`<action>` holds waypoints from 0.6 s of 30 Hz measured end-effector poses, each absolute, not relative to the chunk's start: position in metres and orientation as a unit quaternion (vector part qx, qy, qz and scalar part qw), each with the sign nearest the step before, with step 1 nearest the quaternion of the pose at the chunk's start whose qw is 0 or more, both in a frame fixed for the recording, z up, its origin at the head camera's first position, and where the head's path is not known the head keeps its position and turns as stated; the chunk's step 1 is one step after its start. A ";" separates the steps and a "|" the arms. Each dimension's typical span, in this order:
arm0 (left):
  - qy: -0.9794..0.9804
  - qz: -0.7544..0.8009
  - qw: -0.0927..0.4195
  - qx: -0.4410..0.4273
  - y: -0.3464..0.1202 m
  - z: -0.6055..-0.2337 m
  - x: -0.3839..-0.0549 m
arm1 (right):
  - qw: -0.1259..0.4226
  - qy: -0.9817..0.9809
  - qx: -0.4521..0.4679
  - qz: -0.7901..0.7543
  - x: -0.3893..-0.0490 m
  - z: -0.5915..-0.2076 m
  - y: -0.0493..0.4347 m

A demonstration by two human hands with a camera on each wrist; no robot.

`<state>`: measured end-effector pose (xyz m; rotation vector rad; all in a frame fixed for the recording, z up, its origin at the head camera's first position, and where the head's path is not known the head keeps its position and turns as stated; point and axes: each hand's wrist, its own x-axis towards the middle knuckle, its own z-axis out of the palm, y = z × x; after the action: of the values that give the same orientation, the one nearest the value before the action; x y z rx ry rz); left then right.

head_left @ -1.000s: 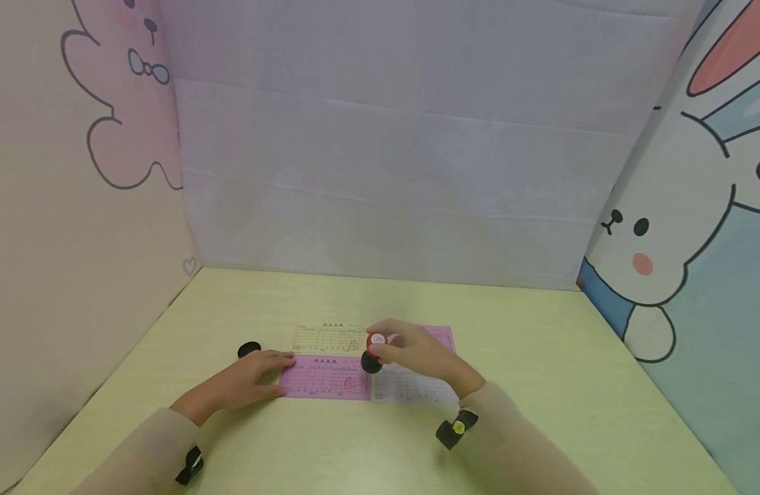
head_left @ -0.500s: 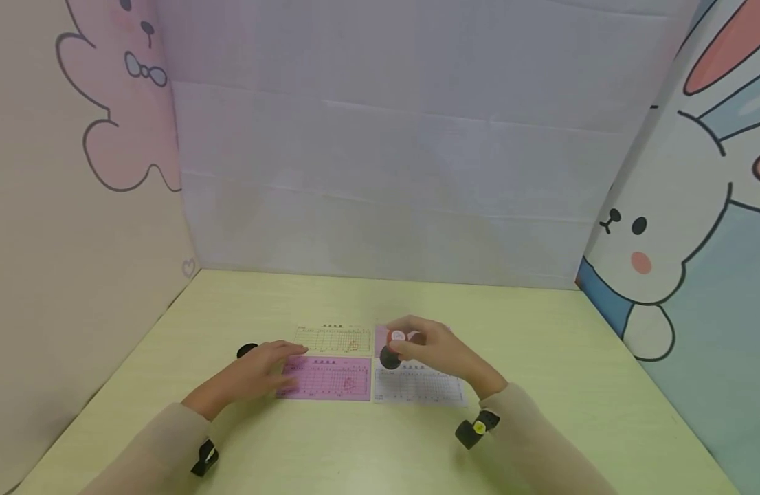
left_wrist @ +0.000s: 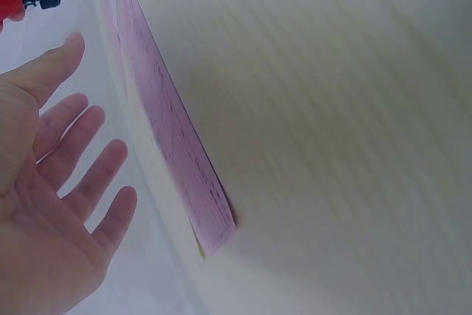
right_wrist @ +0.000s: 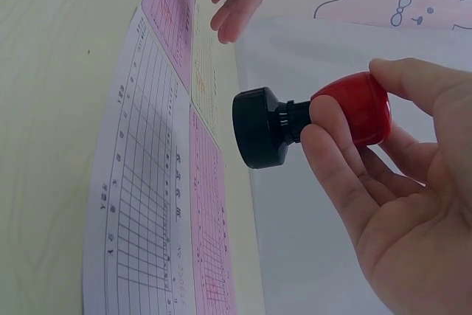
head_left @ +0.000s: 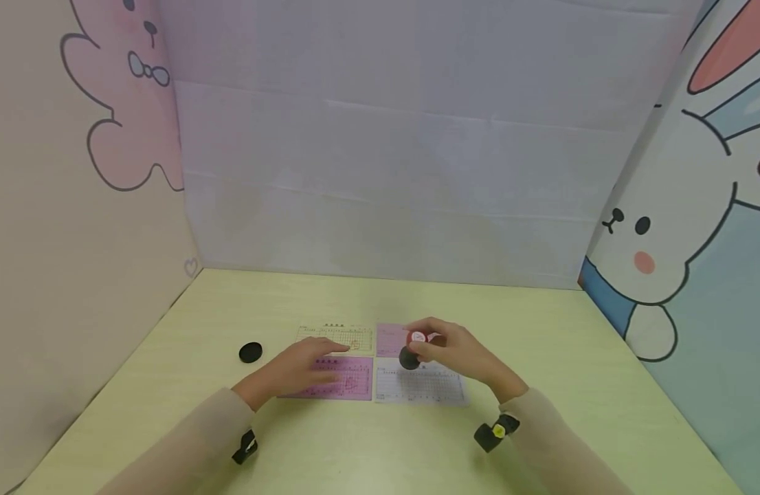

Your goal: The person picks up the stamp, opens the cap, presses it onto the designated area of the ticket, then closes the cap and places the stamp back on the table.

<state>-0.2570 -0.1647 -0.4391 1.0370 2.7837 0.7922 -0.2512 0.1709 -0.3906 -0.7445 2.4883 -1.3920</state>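
My right hand (head_left: pixel 460 352) grips a stamp (right_wrist: pixel 259 129) by its red handle, thumb on one side and fingers on the other. The stamp's black round base points down, raised above the white form sheet (head_left: pixel 420 386) and the far-right pink form sheet (head_left: pixel 389 338). My left hand (head_left: pixel 293 368) hovers with spread fingers over the near-left pink form sheet (head_left: pixel 357 386), holding nothing, and partly hides it. Behind that lies a yellowish form sheet (head_left: pixel 318 335). Small red marks show on the yellowish and near-left pink sheets.
A black round cap (head_left: pixel 250 353) lies on the pale yellow table (head_left: pixel 330 447), left of the sheets. A whitish back wall (head_left: pixel 386 172) and side walls with cartoon rabbit and bear drawings enclose the table.
My right hand has moved to the right with the stamp, away from the near-left pink sheet. My left hand has lifted off that sheet's left edge and moved right, uncovering the black cap.
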 end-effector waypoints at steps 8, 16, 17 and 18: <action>0.906 0.244 0.029 0.344 -0.132 -0.434 -0.254 | 0.095 0.844 -0.237 -0.471 -0.249 -0.390 0.183; 0.909 0.198 0.013 0.366 -0.109 -0.428 -0.247 | 0.095 0.847 -0.238 -0.465 -0.245 -0.394 0.193; 0.910 0.194 0.013 0.366 -0.107 -0.428 -0.247 | 0.095 0.847 -0.238 -0.465 -0.245 -0.395 0.194; 0.912 0.186 0.013 0.365 -0.105 -0.429 -0.246 | 0.095 0.847 -0.237 -0.465 -0.244 -0.396 0.196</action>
<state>-0.2464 -0.1052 -0.4289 1.1368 2.8424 0.5793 -0.2445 0.1958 -0.3962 -0.7027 2.5121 -1.3791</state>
